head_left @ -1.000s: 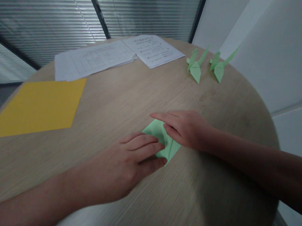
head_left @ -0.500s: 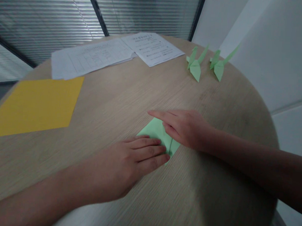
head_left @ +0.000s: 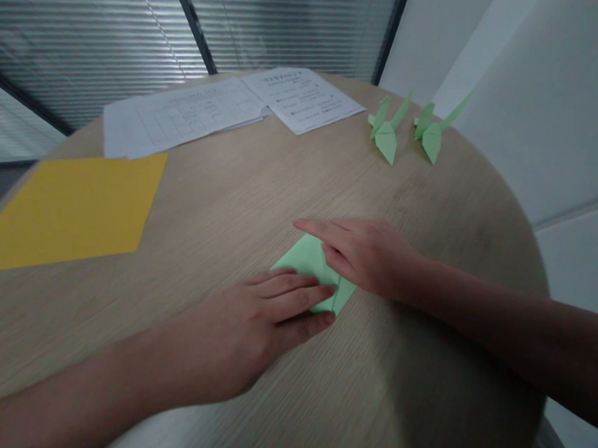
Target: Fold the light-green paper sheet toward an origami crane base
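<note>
A small folded light-green paper point(head_left: 306, 258) lies flat on the round wooden table point(head_left: 261, 183) near its middle. My left hand point(head_left: 255, 318) rests on the paper's near edge with its fingers stretched out flat and pressing down. My right hand point(head_left: 364, 253) lies on the paper's right side, index finger extended along the far edge, the other fingers bent onto the paper. Both hands cover much of the sheet.
Two folded green paper cranes point(head_left: 387, 132) point(head_left: 432, 134) stand at the far right of the table. A yellow square sheet point(head_left: 72, 207) lies at the left. White printed papers point(head_left: 225, 108) lie at the far side. Blinds and a white wall lie beyond.
My left fingers slid a little along the paper's near edge, toward the right and back. The right hand has hardly moved.
</note>
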Available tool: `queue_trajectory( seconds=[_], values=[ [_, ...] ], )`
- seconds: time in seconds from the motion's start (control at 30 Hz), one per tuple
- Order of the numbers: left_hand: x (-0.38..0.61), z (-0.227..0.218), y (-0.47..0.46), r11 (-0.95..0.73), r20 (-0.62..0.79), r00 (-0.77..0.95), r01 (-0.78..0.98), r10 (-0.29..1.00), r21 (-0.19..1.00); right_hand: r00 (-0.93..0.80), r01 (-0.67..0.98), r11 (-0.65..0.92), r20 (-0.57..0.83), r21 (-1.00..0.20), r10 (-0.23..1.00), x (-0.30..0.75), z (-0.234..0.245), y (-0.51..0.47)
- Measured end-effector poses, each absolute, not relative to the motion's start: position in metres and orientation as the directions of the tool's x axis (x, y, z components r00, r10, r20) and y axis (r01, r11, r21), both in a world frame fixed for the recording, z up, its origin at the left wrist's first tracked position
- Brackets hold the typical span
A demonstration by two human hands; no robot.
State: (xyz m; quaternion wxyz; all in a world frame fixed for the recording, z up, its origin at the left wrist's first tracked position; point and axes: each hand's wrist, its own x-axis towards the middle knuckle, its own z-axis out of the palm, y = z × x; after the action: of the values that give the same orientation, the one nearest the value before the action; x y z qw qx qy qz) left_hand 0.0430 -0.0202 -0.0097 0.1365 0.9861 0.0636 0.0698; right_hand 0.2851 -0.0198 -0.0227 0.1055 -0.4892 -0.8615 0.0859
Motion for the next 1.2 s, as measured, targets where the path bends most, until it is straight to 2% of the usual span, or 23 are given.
queue_trajectory(
  seconds=[0.27, 0.5, 0.8, 1.2],
  values=[
    [0.0439, -0.0082, -0.0194, -0.933, 0.113, 0.98, 0.117, 0.164, 0.34, -0.51, 0.813, 0.519, 0.107, -0.265, 0.854, 0.2867, -0.023, -0.019],
    [0.043, -0.01, -0.0198, -0.936, 0.122, 0.978, 0.118, 0.166, 0.332, -0.571, 0.758, 0.583, 0.136, -0.292, 0.81, 0.2939, -0.0294, -0.0153],
    [0.0438, -0.0092, -0.0192, -0.931, 0.113, 0.98, 0.116, 0.164, 0.347, -0.567, 0.761, 0.58, 0.136, -0.29, 0.812, 0.2939, -0.0293, -0.0152],
    [0.0437, -0.0094, -0.0205, -0.925, 0.137, 0.973, 0.128, 0.187, 0.357, -0.511, 0.756, 0.543, 0.189, -0.365, 0.839, 0.2945, -0.0283, -0.0162]
  ],
)
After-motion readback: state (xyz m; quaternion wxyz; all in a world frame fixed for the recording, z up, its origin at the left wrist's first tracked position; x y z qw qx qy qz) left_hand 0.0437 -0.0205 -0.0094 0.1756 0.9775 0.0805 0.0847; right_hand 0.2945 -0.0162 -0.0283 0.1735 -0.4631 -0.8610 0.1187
